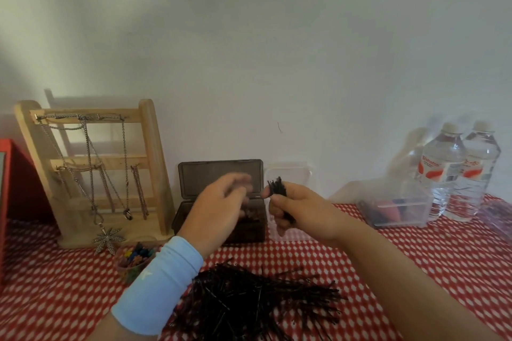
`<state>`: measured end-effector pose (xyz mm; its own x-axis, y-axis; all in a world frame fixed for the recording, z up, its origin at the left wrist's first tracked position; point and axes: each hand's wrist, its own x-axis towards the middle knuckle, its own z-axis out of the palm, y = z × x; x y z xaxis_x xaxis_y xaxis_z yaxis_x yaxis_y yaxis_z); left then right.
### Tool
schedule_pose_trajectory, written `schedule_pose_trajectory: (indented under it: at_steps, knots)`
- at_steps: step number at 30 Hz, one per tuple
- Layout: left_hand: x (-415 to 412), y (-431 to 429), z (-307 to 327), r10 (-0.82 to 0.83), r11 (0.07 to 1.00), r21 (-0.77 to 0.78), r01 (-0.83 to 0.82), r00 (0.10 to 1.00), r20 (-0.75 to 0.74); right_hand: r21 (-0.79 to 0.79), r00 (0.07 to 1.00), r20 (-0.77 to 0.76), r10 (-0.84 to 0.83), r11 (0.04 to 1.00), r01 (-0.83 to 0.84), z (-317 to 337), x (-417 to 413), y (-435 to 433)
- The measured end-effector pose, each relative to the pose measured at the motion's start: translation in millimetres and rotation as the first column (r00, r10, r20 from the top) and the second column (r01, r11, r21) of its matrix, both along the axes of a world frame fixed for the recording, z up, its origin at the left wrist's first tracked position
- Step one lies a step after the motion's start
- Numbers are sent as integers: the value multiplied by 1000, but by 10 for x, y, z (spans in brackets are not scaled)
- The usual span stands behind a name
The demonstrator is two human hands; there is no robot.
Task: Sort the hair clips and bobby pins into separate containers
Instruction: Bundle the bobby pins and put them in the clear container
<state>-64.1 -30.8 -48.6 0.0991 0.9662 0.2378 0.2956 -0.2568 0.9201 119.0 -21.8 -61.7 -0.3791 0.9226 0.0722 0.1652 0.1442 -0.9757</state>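
Checkered cloth (415, 257); pins (278, 187) (bundled) within right fingers (280, 205).

We see the left grip (219, 210) blurred, its fingers indistinct, hiding what lies in the dark box (219, 171); the bobby pin pile (255, 304) runs off the bottom edge.

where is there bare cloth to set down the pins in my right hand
For the pin bundle, two free patches of cloth: front left, bordered by the wooden stand, the clip bowl and the red object; and front right, between the pin pile and the clear tub. The back row is crowded, as is the centre front.
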Motion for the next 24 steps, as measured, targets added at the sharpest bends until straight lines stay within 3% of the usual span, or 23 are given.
schedule_pose_trajectory:
  at_steps: [2, 4, 7, 11, 13, 15, 18, 21, 24]
  knots:
    - [-23, 2, 13, -106, 970, 206, 128, 988, -113, -34, 997, 34, 72, 997, -70, 18, 16, -15]
    - [28, 22, -8, -242, 935, 194, 297, 934, -263, -37, 993, 60, 106, 994, -104, 40, 22, -18]
    - [99, 104, -6, -230, 917, 191, 350, 856, -464, -64, 985, 124, 120, 992, -113, 42, 88, 5]
    - [119, 259, 43, -293, 909, 129, 397, 826, -481, -60, 974, 203, 104, 994, -93, 29, 188, 42]
    - [136, 331, 36, -333, 904, 102, 416, 832, -444, 22, 961, 273, 37, 999, -45, 37, 226, 86]
    - [143, 392, 1, -306, 920, 125, 372, 880, -362, 199, 882, 453, -132, 979, 45, -5, 267, 173]
    - [140, 460, -148, -229, 947, 138, 290, 911, -343, 409, 662, 667, -342, 911, 59, -184, 338, 335]
    - [184, 518, -359, -210, 944, 104, 314, 812, -544, 428, 499, 792, -351, 903, -45, -356, 362, 458]
    - [216, 570, -490, -199, 930, 112, 349, 738, -645, 403, 488, 814, -314, 911, -86, -385, 363, 494]
